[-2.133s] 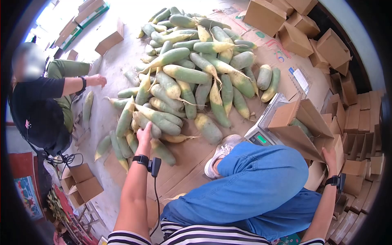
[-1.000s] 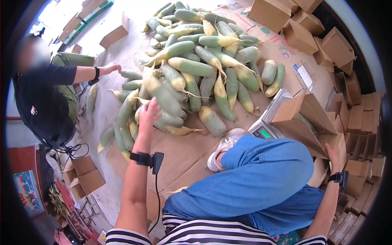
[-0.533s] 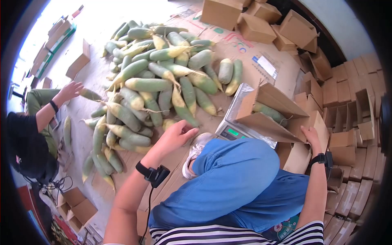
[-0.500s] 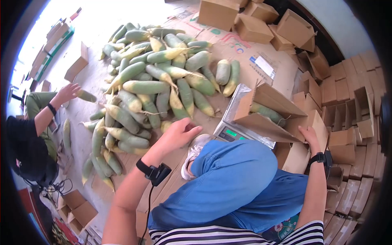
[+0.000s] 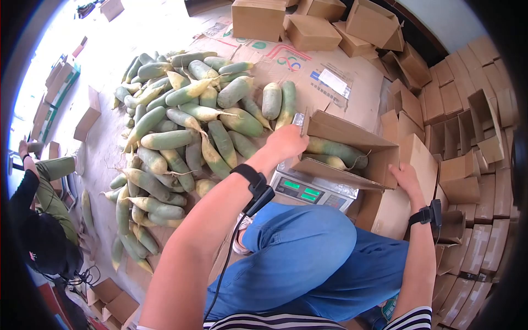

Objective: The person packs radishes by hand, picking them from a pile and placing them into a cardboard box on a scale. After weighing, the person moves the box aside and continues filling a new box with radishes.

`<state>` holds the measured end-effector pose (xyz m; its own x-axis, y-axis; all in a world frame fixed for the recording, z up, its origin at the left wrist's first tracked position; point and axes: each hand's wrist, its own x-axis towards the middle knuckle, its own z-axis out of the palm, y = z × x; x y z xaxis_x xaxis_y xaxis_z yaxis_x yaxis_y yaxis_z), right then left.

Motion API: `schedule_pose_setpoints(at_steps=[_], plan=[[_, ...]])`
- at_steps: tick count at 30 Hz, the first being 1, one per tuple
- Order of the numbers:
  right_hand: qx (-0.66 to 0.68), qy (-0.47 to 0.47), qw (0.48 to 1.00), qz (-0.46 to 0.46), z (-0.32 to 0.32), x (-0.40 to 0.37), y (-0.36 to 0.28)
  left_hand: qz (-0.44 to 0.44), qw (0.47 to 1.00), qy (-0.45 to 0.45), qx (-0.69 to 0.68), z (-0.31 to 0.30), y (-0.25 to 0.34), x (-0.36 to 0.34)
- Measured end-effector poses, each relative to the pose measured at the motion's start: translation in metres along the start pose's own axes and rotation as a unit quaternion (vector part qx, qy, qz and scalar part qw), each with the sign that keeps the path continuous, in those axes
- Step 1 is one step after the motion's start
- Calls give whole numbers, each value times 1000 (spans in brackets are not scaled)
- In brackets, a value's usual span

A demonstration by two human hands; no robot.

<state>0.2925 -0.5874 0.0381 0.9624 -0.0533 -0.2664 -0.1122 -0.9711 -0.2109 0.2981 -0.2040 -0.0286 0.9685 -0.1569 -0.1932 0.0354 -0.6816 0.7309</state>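
An open cardboard box [image 5: 352, 131] lies on a metal scale [image 5: 313, 187] whose green digits are lit. Inside it are green radishes [image 5: 338, 150], at least two. My left hand [image 5: 288, 142] is at the box's left end, its fingers closed on that edge. At the right end, my right hand [image 5: 406, 179] grips the box's edge between thumb and fingers. Left of the scale spreads a large pile of green and pale yellow radishes [image 5: 181, 137]. Two radishes [image 5: 271, 101] lie side by side just above my left hand.
Empty cartons [image 5: 312, 33] stand at the top. Stacked flat boxes [image 5: 477, 247] fill the right side. A co-worker in dark clothes [image 5: 47, 236] sits at the far left, holding a radish. More open boxes [image 5: 113, 300] are at the lower left.
My left hand has moved right onto the box's left end. The box is tilted less, and a second radish now shows inside. The co-worker's hand has moved away to the left.
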Motion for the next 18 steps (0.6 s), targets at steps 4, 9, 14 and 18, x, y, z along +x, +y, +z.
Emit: schedule_pose_setpoints(at_steps=[4, 9, 14, 18], plan=[[-39, 85, 993, -65, -24, -17, -49, -52, 992, -3, -111, -24, -16, -39], [22, 83, 980, -178, -62, -64, -135, -126, 957, 35, -257, -92, -11, -164], [-5, 5, 912, -410, -24, -119, -266, -194, 941, 206, -187, -116, -44, -348], [-168, -131, 855, -473, 32, -167, -352, -312, 909, 256, -103, -101, -89, -452]])
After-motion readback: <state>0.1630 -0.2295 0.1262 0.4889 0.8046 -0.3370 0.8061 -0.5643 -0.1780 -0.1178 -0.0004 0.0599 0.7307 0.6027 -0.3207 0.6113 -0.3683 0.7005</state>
